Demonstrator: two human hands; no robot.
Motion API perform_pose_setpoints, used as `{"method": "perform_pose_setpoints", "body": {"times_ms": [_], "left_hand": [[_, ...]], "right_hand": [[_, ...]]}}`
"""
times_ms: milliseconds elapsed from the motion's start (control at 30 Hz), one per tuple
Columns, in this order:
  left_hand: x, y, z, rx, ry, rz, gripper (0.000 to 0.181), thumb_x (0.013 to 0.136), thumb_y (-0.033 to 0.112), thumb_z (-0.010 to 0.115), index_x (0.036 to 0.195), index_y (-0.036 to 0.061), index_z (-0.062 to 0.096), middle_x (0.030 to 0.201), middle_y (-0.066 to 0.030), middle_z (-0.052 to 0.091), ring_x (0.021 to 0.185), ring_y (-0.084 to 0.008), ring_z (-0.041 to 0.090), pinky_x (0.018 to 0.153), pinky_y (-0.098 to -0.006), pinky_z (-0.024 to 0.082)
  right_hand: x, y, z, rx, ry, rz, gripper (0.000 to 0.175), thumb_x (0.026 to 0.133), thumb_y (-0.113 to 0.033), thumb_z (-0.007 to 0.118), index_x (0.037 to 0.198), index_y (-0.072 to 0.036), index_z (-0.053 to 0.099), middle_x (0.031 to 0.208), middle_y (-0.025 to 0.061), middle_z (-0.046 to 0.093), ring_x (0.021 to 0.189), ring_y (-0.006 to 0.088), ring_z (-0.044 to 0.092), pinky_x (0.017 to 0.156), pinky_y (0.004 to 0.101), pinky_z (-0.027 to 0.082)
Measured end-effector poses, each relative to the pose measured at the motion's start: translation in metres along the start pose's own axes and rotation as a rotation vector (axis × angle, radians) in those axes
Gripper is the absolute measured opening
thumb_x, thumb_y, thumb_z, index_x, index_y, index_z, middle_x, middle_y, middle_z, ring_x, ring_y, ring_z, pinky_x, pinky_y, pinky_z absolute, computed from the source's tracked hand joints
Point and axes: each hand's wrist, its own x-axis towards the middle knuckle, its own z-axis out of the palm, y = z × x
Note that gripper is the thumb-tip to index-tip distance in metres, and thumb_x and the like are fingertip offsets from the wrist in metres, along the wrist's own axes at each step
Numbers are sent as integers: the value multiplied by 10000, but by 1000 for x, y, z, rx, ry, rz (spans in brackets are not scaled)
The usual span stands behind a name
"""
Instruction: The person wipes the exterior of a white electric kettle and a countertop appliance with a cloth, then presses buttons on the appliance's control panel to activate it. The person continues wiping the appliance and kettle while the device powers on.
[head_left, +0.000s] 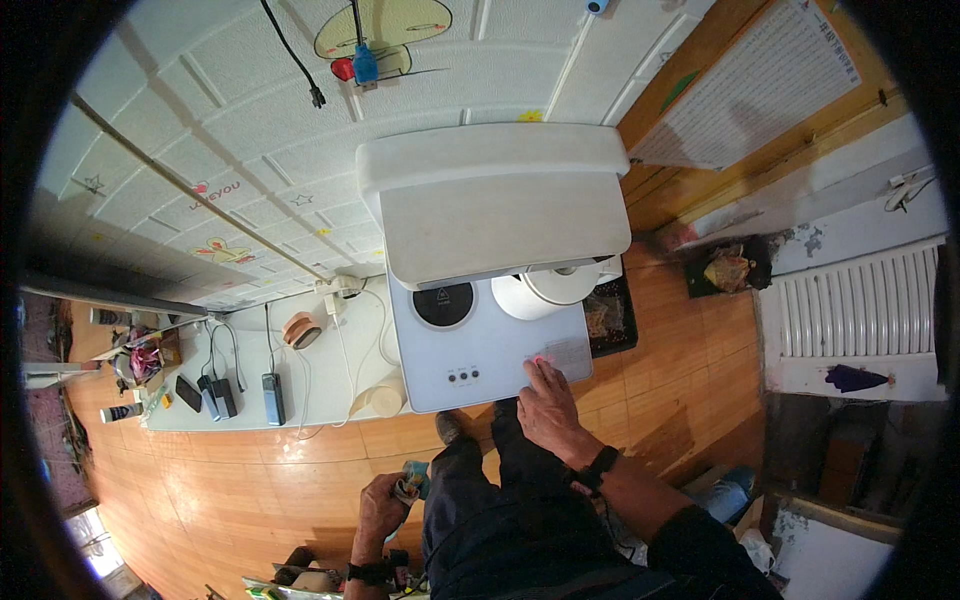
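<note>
My right hand reaches over the near right part of a white countertop water dispenser's base, its fingertips at a small red-lit spot on the panel. A white electric kettle stands on the right of that base, partly under the dispenser's hood. To its left is a round black plate, with several small dark buttons nearer me. My left hand hangs low beside my leg, closed round a crumpled multicoloured cloth or wrapper.
A white table on the left bears power banks or phones with cables, a brown-and-white object and a roll of tape. A black tray lies right of the base. A white radiator stands at the right.
</note>
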Motion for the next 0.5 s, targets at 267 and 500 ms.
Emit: {"method": "perform_pose_setpoints", "body": {"times_ms": [267, 500], "left_hand": [[1, -7, 4, 13, 2, 5, 371, 762, 143, 835, 1089, 18, 710, 955, -188, 707, 894, -340, 709, 765, -411, 570], [0, -7, 1, -20, -23, -44, 357, 768, 146, 834, 1078, 16, 713, 959, -190, 706, 890, -338, 709, 753, -412, 569]], "right_hand": [[-1, -4, -1, 34, 18, 28, 193, 870, -147, 660, 841, 38, 614, 1374, 262, 467, 1337, 438, 399, 1104, 552, 342], [-11, -10, -9, 112, 35, 74, 188, 856, -135, 672, 850, 35, 592, 1317, 255, 488, 1294, 448, 428, 1072, 548, 377]]}}
